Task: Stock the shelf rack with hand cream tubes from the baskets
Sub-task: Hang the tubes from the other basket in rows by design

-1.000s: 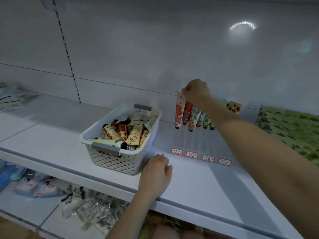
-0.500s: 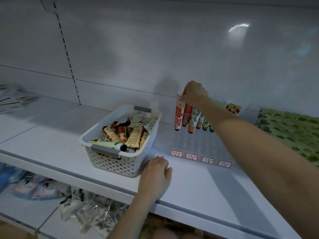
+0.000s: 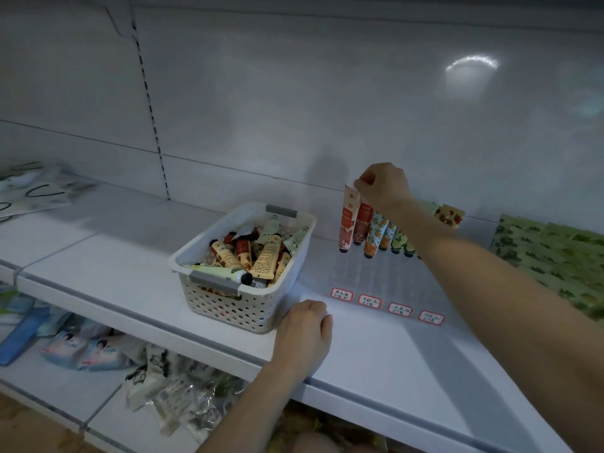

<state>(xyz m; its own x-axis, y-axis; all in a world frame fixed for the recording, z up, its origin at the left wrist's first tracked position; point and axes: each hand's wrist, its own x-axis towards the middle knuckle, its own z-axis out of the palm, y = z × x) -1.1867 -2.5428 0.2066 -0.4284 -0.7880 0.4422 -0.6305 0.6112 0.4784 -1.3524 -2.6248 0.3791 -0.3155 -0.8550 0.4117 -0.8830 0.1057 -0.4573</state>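
Spanning the view, a white shelf (image 3: pixel 376 364) carries all the work items. Green patterned packs (image 3: pixel 549 253) fill its far right, not part of the job. A white perforated basket (image 3: pixel 228 305) sits left of centre, piled with loose tubes (image 3: pixel 261 259) lying crosswise; it is probably parked just beside the rack to keep each carry short. The clear divided rack (image 3: pixel 376 276) lies flat to the right of the basket. Its near cells are bare and only its far row is filled, so stocking looks early and runs far to near, likely so new tubes never block the reach.

The right hand (image 3: pixel 384 184) reaches over the rack to the far row, fingers pressed together and pinching the top crimp of the pink tube (image 3: pixel 348 220), which stands cap down at the left end. The top pinch likely keeps the tube vertical while its cap seats in the cell. Whether it is fully seated cannot be told. The left hand (image 3: pixel 305 328) rests palm down on the shelf, just right of the basket's near corner, fingers loosely bent, close together and holding nothing, seemingly bracing the lean. Standing tubes (image 3: pixel 376 233) line up rightward from the pink one, caps down, sorted by pattern. Four red-edged price labels (image 3: pixel 341 294) mark the rack's near edge, one per column
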